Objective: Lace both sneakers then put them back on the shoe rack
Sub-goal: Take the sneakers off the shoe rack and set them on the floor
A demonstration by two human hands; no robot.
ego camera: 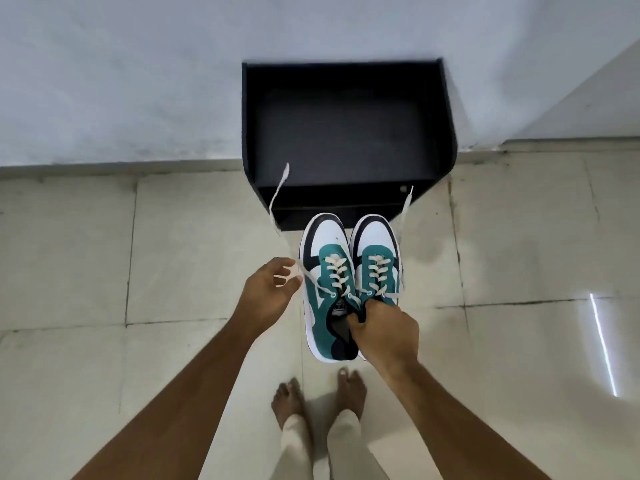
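Note:
Two teal, white and black sneakers hang side by side in the air, toes pointing at the rack. My right hand grips both by their tongues and inner collars. The left sneaker and right sneaker both carry cream laces through their eyelets. A loose lace end swings up on the left and another lace end on the right. My left hand hovers just left of the left sneaker, fingers curled but apart, a lace strand passing by its fingertips. The black shoe rack stands ahead against the wall.
The rack's top shelf is bare and dark, with a lower shelf edge showing below it. Beige floor tiles spread all around. My bare feet stand below the sneakers. A white wall runs behind the rack.

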